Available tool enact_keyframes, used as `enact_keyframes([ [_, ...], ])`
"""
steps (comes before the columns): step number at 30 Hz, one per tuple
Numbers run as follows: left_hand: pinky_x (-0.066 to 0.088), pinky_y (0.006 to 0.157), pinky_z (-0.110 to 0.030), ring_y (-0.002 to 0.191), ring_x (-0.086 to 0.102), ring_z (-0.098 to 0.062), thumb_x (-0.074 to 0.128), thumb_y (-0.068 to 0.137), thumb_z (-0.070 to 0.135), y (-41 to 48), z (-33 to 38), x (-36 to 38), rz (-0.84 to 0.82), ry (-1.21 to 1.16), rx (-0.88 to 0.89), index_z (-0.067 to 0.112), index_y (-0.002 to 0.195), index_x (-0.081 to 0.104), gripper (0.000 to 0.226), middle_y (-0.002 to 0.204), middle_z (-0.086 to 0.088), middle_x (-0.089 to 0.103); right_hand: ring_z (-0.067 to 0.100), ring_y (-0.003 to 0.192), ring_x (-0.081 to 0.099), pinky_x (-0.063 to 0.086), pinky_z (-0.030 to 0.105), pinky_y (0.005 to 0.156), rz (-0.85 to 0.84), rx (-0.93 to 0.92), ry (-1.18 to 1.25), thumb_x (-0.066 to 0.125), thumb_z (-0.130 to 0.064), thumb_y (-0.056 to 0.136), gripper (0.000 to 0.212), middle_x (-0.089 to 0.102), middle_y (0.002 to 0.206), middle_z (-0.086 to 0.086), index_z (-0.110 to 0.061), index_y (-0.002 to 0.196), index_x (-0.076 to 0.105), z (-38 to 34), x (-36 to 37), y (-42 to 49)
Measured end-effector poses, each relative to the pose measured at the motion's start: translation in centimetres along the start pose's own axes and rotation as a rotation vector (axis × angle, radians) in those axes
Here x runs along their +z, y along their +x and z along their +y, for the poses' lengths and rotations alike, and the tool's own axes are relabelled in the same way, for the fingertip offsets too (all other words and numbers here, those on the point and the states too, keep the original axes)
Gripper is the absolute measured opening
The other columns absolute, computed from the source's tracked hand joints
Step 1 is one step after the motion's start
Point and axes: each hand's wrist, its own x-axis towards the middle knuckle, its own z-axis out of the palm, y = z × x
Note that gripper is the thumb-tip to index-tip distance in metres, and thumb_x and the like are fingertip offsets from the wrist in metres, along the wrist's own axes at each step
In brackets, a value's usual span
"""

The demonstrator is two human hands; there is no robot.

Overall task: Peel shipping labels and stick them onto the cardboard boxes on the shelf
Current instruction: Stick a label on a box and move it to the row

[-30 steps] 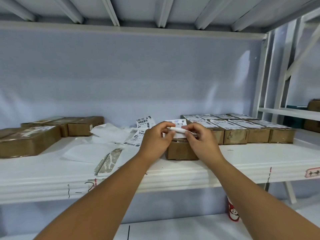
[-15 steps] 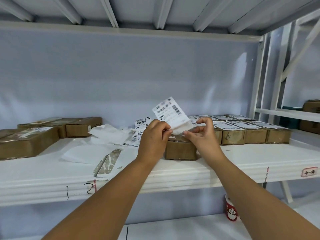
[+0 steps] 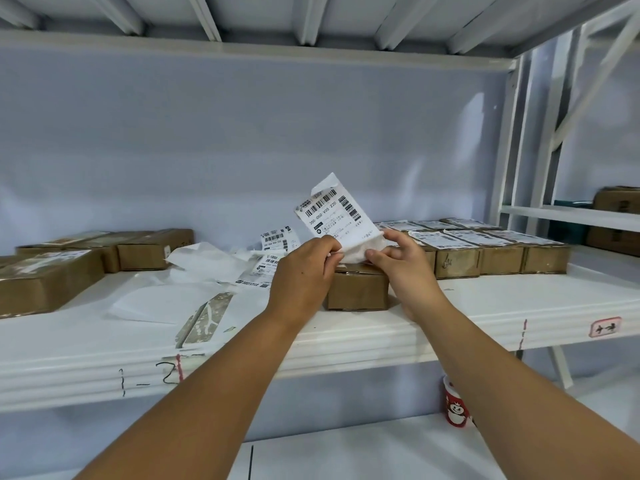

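Note:
A white shipping label (image 3: 333, 216) with barcodes stands upright above a bare cardboard box (image 3: 358, 289) at the middle of the shelf. My left hand (image 3: 304, 271) pinches the label's lower left corner. My right hand (image 3: 403, 261) pinches the crumpled white backing paper (image 3: 356, 252) at its lower right edge. The backing is partly separated from the label near my fingers. More printed labels (image 3: 273, 251) lie on the shelf behind my left hand.
Several labelled boxes (image 3: 485, 251) stand in rows at the right. Brown boxes (image 3: 48, 275) sit at the far left. Loose backing sheets (image 3: 194, 271) litter the white shelf (image 3: 346, 337). A red cup (image 3: 455, 405) stands on the lower level. A steel upright (image 3: 512, 140) rises at right.
The label was lying flat and edge-on between my hands; both hands have raised it upright, and my right hand has drawn the backing away from its lower edge.

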Motion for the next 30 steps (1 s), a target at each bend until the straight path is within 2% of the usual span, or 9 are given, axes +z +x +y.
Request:
enact_keyframes([
  [4, 0.039, 0.063, -0.032, 0.076, 0.06, -0.028, 0.047, 0.097, 0.025, 0.1, 0.4, -0.3, -0.037, 0.002, -0.098, 0.015, 0.097, 0.056, 0.014, 0.083, -0.001, 0.066, 0.024, 0.074, 0.062, 0.053, 0.033, 0.066, 0.192, 0.013, 0.028, 0.05, 0.003, 0.091, 0.034, 0.058, 0.081, 0.011, -0.029, 0.095, 0.041, 0.0, -0.4, 0.2],
  [6, 0.041, 0.061, -0.032, 0.075, 0.062, -0.025, 0.045, 0.098, 0.025, 0.2, 0.4, -0.5, -0.022, -0.045, -0.146, 0.02, 0.091, 0.051, 0.011, 0.078, 0.004, 0.064, 0.025, 0.074, 0.063, 0.054, 0.03, 0.061, 0.313, -0.007, 0.033, 0.043, 0.004, 0.092, 0.027, 0.056, 0.083, 0.007, -0.023, 0.095, 0.037, 0.1, -0.6, 0.1],
  [9, 0.053, 0.063, -0.038, 0.073, 0.069, -0.014, 0.044, 0.099, 0.02, 0.2, 0.4, -0.6, -0.01, -0.172, -0.212, 0.021, 0.086, 0.043, 0.013, 0.077, 0.009, 0.06, 0.026, 0.08, 0.055, 0.042, 0.033, 0.07, 0.508, -0.137, -0.222, 0.042, -0.003, 0.092, 0.016, 0.051, 0.082, -0.001, -0.017, 0.097, 0.036, 0.5, -0.9, 0.1],
  [12, 0.055, 0.06, -0.043, 0.065, 0.067, -0.003, 0.042, 0.1, 0.018, 0.2, 0.7, -0.7, -0.001, -0.301, -0.283, 0.023, 0.081, 0.04, 0.019, 0.084, 0.018, 0.054, 0.024, 0.081, 0.052, 0.036, 0.03, 0.071, 0.619, -0.154, -0.24, 0.042, -0.004, 0.094, 0.016, 0.048, 0.075, -0.009, -0.016, 0.102, 0.037, 0.5, -1.1, 0.2],
  [17, 0.053, 0.058, -0.021, 0.063, 0.063, 0.007, 0.041, 0.1, 0.017, 0.3, 0.6, -0.9, 0.118, -0.398, -0.319, 0.022, 0.084, 0.039, 0.017, 0.092, 0.022, 0.055, 0.023, 0.097, 0.057, 0.045, 0.03, 0.08, 0.781, 0.039, -0.068, 0.04, -0.008, 0.097, 0.028, 0.058, 0.106, 0.0, -0.016, 0.123, 0.048, 0.3, -1.7, 0.2],
  [19, 0.047, 0.059, -0.01, 0.073, 0.063, 0.0, 0.043, 0.099, 0.017, 0.3, 0.3, -1.1, 0.231, -0.359, -0.273, 0.02, 0.085, 0.039, 0.015, 0.095, 0.011, 0.065, 0.026, 0.085, 0.063, 0.054, 0.037, 0.078, 0.798, 0.075, -0.012, 0.037, -0.006, 0.095, 0.032, 0.06, 0.108, 0.005, -0.016, 0.123, 0.047, 0.2, -1.8, 0.1],
  [22, 0.037, 0.058, -0.004, 0.081, 0.057, -0.016, 0.046, 0.097, 0.013, 0.3, -0.1, -1.1, 0.254, -0.278, -0.211, 0.016, 0.09, 0.043, 0.008, 0.111, 0.001, 0.065, 0.014, 0.053, 0.061, 0.054, 0.027, 0.06, 0.748, 0.07, 0.092, 0.034, -0.002, 0.096, 0.027, 0.057, 0.085, -0.004, -0.022, 0.112, 0.041, -0.2, -1.5, -0.1],
  [27, 0.036, 0.065, -0.01, 0.089, 0.055, -0.014, 0.048, 0.096, 0.014, 0.1, -0.3, 0.0, 0.063, -0.157, -0.101, 0.005, 0.105, 0.056, 0.015, 0.114, -0.006, 0.064, 0.012, 0.065, 0.066, 0.055, 0.029, 0.075, 0.701, 0.018, 0.099, 0.036, -0.002, 0.096, 0.022, 0.056, 0.081, -0.009, -0.022, 0.102, 0.042, -0.1, -1.3, -0.2],
  [30, 0.032, 0.063, -0.017, 0.08, 0.054, -0.017, 0.051, 0.096, 0.017, 0.1, -0.5, 0.3, -0.045, -0.113, -0.087, 0.006, 0.104, 0.059, 0.016, 0.099, -0.004, 0.064, 0.012, 0.073, 0.068, 0.056, 0.031, 0.079, 0.656, -0.046, 0.02, 0.042, -0.004, 0.095, 0.026, 0.063, 0.088, -0.003, -0.028, 0.085, 0.047, -0.1, -1.0, -0.2],
])
